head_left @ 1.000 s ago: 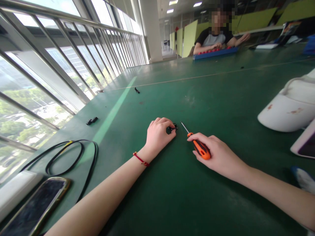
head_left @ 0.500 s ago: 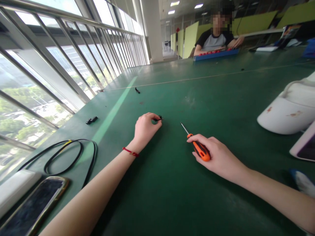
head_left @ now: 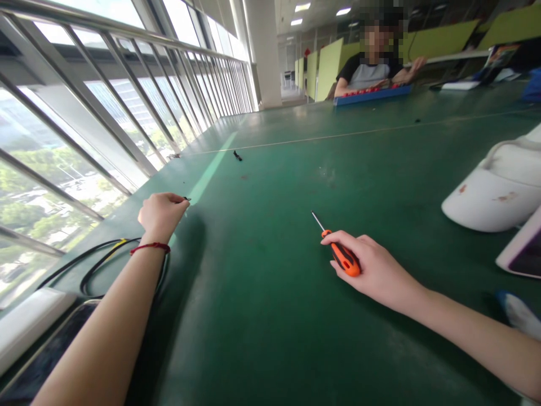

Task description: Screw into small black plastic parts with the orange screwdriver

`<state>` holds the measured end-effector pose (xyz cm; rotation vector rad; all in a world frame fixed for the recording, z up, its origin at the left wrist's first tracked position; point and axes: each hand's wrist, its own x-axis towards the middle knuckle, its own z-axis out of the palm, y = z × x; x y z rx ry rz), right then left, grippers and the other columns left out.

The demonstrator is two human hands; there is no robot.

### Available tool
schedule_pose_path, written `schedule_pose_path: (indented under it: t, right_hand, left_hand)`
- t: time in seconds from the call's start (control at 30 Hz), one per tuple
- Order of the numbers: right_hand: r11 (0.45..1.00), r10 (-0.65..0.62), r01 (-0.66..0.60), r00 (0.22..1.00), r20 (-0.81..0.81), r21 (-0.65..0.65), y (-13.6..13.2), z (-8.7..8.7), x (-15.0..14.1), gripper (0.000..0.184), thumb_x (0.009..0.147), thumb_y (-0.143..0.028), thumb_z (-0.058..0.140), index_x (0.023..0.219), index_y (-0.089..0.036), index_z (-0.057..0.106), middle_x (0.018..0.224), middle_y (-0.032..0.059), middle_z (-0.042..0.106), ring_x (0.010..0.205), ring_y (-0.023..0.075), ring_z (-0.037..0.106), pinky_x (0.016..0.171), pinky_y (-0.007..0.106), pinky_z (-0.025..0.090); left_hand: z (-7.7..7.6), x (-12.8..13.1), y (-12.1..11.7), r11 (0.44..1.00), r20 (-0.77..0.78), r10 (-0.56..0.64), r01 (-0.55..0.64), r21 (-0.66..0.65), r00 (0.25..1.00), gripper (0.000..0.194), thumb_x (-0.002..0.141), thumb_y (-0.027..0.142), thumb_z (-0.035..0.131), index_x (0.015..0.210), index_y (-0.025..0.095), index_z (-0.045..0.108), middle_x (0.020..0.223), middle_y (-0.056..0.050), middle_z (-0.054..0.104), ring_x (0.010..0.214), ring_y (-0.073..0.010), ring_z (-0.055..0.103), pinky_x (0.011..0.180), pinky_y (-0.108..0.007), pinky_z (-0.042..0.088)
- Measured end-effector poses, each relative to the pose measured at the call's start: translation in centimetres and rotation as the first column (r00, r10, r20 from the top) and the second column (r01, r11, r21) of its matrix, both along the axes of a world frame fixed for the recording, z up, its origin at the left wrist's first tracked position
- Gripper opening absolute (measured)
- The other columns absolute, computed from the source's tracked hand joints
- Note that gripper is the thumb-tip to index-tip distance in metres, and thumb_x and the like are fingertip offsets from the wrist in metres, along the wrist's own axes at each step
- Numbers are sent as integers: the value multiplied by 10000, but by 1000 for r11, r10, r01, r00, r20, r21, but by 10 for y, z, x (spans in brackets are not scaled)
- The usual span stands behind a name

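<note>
- Pinching a small black part (head_left: pixel 186 199) between thumb and fingertips of the left hand (head_left: pixel 163 215), out toward the window side of a green table (head_left: pixel 262 310); mostly covered by the fingers and too small to make out in detail.
- Wearing a thin red bracelet (head_left: pixel 152 247) on the left wrist.
- Gripping an orange-and-black screwdriver (head_left: pixel 344 256) in the right hand (head_left: pixel 374 265), fingers wrapped about the handle, metal shaft pointing forward and leftward, well apart from the small black part.
- Around the left forearm, and partly hidden by it: a looped black cable (head_left: pixel 82 276) with a yellow tie (head_left: pixel 117 246), and a dark-screened phone (head_left: pixel 54 352) beside a long white box (head_left: pixel 38 321).
- Farther forward on the tabletop: another dark bit (head_left: pixel 237 155), just right of a pale strip of light (head_left: pixel 213 169).
- At the right: a white rounded container (head_left: pixel 492 194) with brownish marks, near a pale-edged device (head_left: pixel 524 251).
- At the far end: a person (head_left: pixel 369 72) behind a blue tray (head_left: pixel 372 96) of red pieces.
- Along the left: a metal railing (head_left: pixel 84 21) before bright windows.
</note>
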<state>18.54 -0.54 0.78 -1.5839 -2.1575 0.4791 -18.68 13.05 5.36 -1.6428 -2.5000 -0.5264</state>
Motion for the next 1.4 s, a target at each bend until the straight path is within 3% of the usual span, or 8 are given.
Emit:
schedule_pose_path:
  t: [0.17, 0.37, 0.6, 1.2, 1.4]
  right_hand:
    - [1000, 6, -6, 1000, -8, 11, 0, 0, 0, 324, 762, -209, 571, 1083, -255, 582, 753, 15, 616, 735, 189, 598, 648, 300, 496]
    - [1000, 8, -8, 1000, -14, 20, 0, 0, 1, 323, 758, -207, 567, 1076, -258, 584, 774, 15, 632, 738, 187, 605, 650, 298, 500]
    - [1000, 6, -6, 1000, -4, 2, 0, 1, 0, 323, 762, -209, 569, 1081, -257, 582, 758, 14, 623, 741, 192, 605, 648, 301, 503]
    - [1000, 16, -16, 1000, -3, 1, 0, -1, 1, 322, 770, -212, 568, 1088, -258, 575, 771, 13, 633, 751, 194, 604, 660, 310, 501]
    - [1000, 12, -12, 1000, -3, -12, 0, 0, 1, 330, 764, -210, 574, 1091, -256, 577, 775, 14, 633, 760, 198, 606, 660, 311, 502]
  left_hand:
    - [-10, -10, -3, 998, 56, 37, -34, -53, 998, 305, 709, 393, 608, 931, 218, 721, 829, -17, 653, 841, -222, 546, 705, -299, 397]
    - [-7, -20, -5, 992, 130, 95, -104, 65, 987, 340, 697, 396, 615, 958, 201, 715, 830, -15, 642, 813, -191, 544, 698, -274, 400]
    - [-8, -27, -3, 985, 218, 155, -168, 42, 964, 323, 663, 366, 661, 930, 193, 712, 741, -5, 629, 760, -181, 543, 689, -264, 414]
    - [-10, -25, -2, 991, 230, 125, -133, 18, 965, 292, 667, 360, 685, 910, 202, 716, 712, 19, 627, 763, -172, 551, 682, -255, 412]
    - [-12, -29, 0, 994, 251, 101, -108, 15, 963, 294, 653, 335, 697, 912, 196, 700, 809, 26, 672, 817, -166, 575, 676, -238, 400]
